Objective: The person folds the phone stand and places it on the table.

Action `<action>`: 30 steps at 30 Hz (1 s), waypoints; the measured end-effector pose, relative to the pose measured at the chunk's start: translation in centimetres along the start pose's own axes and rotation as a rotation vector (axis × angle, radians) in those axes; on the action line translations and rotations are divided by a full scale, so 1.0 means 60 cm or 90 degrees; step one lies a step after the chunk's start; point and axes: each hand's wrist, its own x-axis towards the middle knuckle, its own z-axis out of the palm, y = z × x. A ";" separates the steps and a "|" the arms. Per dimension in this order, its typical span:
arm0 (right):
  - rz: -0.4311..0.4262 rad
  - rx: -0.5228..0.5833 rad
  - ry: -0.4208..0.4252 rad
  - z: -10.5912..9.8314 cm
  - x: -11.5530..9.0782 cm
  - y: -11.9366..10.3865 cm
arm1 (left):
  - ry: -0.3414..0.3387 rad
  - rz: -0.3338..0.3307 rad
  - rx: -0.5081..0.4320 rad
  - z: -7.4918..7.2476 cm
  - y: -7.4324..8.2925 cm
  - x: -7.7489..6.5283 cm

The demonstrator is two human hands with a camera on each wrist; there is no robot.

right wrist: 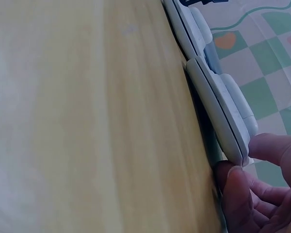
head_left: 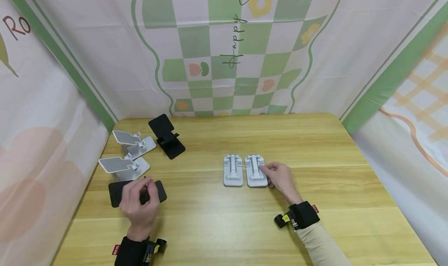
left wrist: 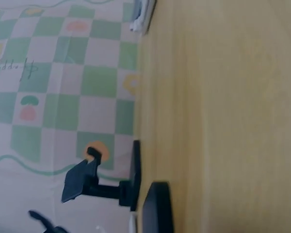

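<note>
At the left of the table my left hand holds a black phone stand from above, its fingers curled over the middle and hiding much of it. The end of that stand shows dark at the bottom of the left wrist view. On the right, my right hand pinches the near right edge of a folded white phone stand between thumb and fingers. In the right wrist view the pinched end of this white stand sits slightly above the tabletop. A second folded white stand lies flat just left of it.
Two unfolded white phone stands stand near the table's left edge, beyond my left hand. An unfolded black stand is behind them to the right. A patterned cloth hangs at the wooden table's far edge.
</note>
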 end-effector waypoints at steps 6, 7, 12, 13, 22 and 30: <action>-0.002 -0.006 0.002 -0.001 0.000 0.000 | 0.055 -0.112 0.082 -0.009 0.001 0.015; -0.003 -0.008 0.003 -0.002 0.001 0.000 | 0.054 -0.132 0.096 -0.011 0.000 0.017; -0.007 -0.014 0.006 -0.002 0.001 0.000 | 0.065 -0.184 0.121 -0.014 0.000 0.025; -0.009 -0.016 0.006 -0.002 0.001 0.000 | 0.067 -0.189 0.116 -0.015 0.000 0.025; -0.016 -0.015 0.007 -0.003 -0.003 -0.003 | 0.078 -0.225 0.177 -0.036 -0.019 0.017; -0.013 -0.014 0.004 -0.001 -0.002 -0.001 | 0.073 -0.309 0.193 -0.055 -0.027 0.011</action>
